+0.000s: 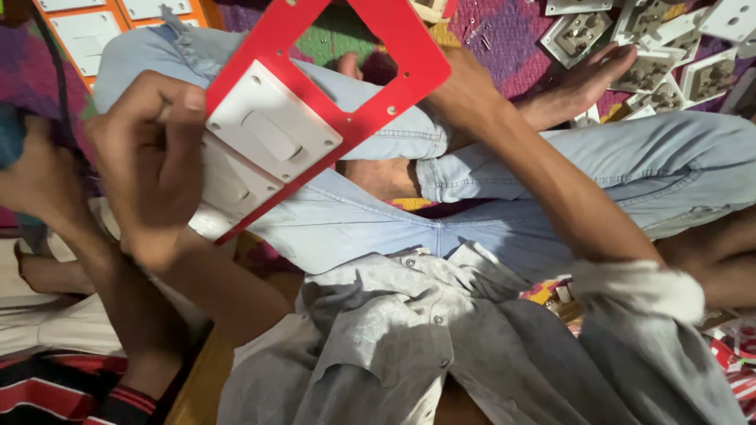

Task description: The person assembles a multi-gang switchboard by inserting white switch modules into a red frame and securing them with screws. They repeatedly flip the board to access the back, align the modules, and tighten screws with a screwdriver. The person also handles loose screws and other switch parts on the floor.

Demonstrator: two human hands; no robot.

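You are sitting cross-legged on a purple patterned cloth (pixel 512 31), looking down at your own lap, with pale blue jeans (pixel 378 228) and a grey buttoned shirt (pixel 394 338) filling the lower half of the view.

Your left hand (pixel 153 165) is gripping the lower left end of a red plastic switch plate (pixel 331 86), its fingers curled around the edge and the thumb lying over the top by the corner of a white rocker switch (pixel 272 134) that is seated in the plate. A second white switch (pixel 228 185) is sitting just below the first, partly covered by that hand. The plate is tilting up and away from you, held above your left knee, and its upper half is an open rectangular cut-out through which the jeans and cloth are showing.

Your right hand (pixel 465 98) is holding the plate's right edge from behind (the fingers are hidden by the red frame, so you cannot tell how they are set, only that the hand is closed against the plate).

Your bare right foot (pixel 583 83) is resting on the cloth, touching a heap of white switch modules (pixel 661 55) lying loose at the upper right. An orange plate with white switches (pixel 87 24) is lying at the upper left. Another person's arm (pixel 55 205) is reaching in beside your left forearm.
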